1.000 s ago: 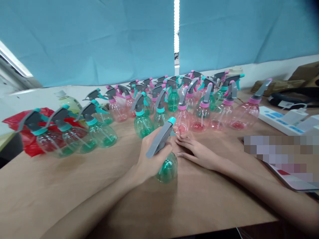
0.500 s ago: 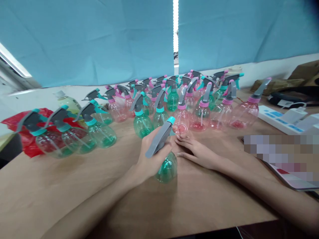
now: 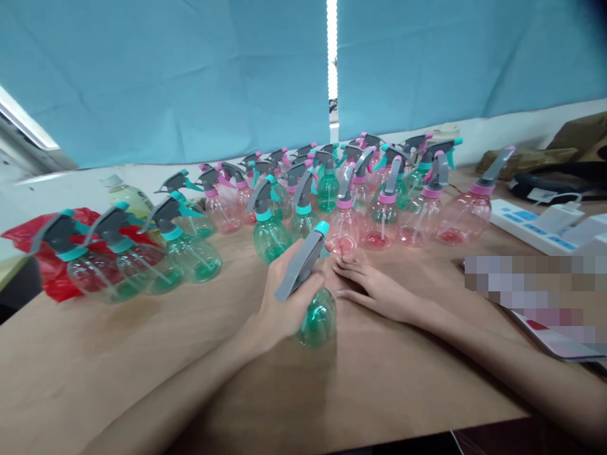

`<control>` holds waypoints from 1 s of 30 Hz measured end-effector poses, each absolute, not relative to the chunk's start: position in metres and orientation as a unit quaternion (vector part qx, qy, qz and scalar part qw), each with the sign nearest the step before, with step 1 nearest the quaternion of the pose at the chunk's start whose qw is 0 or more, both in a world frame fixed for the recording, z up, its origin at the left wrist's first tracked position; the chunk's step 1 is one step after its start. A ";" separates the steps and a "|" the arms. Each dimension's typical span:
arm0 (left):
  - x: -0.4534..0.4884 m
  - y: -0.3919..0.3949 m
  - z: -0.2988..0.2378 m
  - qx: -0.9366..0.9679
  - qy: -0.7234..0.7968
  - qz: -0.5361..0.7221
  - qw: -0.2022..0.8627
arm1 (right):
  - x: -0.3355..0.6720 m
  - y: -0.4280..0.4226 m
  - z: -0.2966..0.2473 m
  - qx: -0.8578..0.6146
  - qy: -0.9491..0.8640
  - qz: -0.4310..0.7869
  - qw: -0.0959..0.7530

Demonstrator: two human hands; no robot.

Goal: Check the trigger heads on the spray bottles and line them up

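My left hand point(image 3: 287, 297) is wrapped round the neck of a green spray bottle point(image 3: 318, 319) with a grey and turquoise trigger head. That bottle is upright at the middle of the wooden table point(image 3: 379, 379). My right hand point(image 3: 374, 287) lies low over the table just right of it, fingers stretched out and holding nothing. Its fingertips are near the base of a pink spray bottle point(image 3: 344, 232). Two green spray bottles point(image 3: 271, 239) stand just behind my left hand. Fingers on the far side of the held bottle are partly hidden.
Several green spray bottles point(image 3: 196, 256) stand at left before a red plastic bag point(image 3: 61, 287). Pink and green bottles crowd the back, below a blue curtain point(image 3: 190, 82). On the right are a white power strip point(image 3: 521, 221), a black coiled item point(image 3: 540, 186) and a partly blurred flat device point(image 3: 545, 335).
Almost nothing differs. The view has shifted very slightly; both hands and the held spray bottle keep their places.
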State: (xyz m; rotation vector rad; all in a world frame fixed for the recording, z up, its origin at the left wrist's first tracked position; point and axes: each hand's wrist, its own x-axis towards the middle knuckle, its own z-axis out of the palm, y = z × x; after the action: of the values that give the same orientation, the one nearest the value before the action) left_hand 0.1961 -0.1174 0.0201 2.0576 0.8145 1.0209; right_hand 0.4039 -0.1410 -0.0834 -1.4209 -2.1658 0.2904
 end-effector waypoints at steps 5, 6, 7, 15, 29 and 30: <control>0.196 -0.118 0.022 0.796 0.320 0.391 0.333 | 0.404 -0.141 -0.084 -0.527 -0.805 0.103 0.253; 0.196 -0.118 0.023 0.799 0.321 0.392 0.325 | 0.404 -0.141 -0.084 -0.527 -0.804 0.102 0.254; 0.196 -0.118 0.023 0.801 0.324 0.394 0.314 | 0.404 -0.141 -0.083 -0.527 -0.804 0.102 0.256; 0.196 -0.118 0.026 0.807 0.328 0.391 0.298 | 0.404 -0.142 -0.082 -0.528 -0.802 0.101 0.259; 0.195 -0.116 0.025 0.805 0.316 0.395 0.311 | 0.405 -0.143 -0.082 -0.522 -0.806 0.090 0.263; 0.195 -0.116 0.025 0.804 0.315 0.395 0.312 | 0.405 -0.144 -0.082 -0.523 -0.807 0.088 0.261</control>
State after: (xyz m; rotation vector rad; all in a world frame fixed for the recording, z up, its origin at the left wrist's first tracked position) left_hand 0.1953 -0.1160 0.0247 2.1225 0.8309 1.0429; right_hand 0.4051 -0.1435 -0.0817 -1.4166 -2.1840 0.2395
